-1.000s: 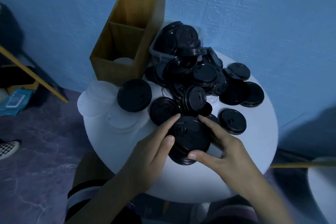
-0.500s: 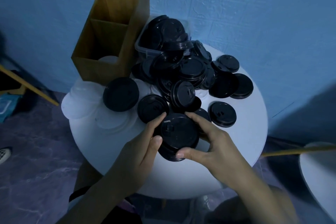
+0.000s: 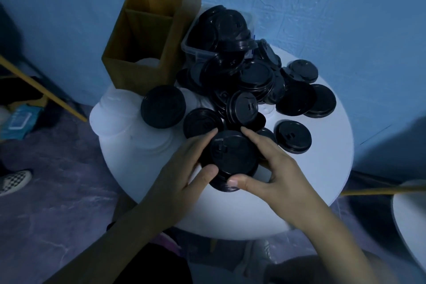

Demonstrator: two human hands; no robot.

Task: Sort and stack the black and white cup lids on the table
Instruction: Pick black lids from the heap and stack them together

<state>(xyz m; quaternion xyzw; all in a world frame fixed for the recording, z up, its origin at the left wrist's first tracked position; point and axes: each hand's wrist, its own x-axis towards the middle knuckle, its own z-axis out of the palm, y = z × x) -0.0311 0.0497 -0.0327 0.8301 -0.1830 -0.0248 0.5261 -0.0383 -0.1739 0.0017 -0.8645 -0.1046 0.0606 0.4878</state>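
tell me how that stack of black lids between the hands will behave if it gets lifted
The stack of black lids looks thin plastic, so probably light. Its lower lids sit offset from the top one, so it may shear or slide apart unless both hands, left hand and right hand, grip its rim.

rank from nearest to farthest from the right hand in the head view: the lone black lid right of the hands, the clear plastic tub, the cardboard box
1. Lone black lid, just beyond and right of the right hand.
2. Clear plastic tub, behind the pile.
3. Cardboard box, far left, by the wall.

cardboard box (image 3: 147, 37) (two compartments), checkered shoe (image 3: 13, 182) on floor.
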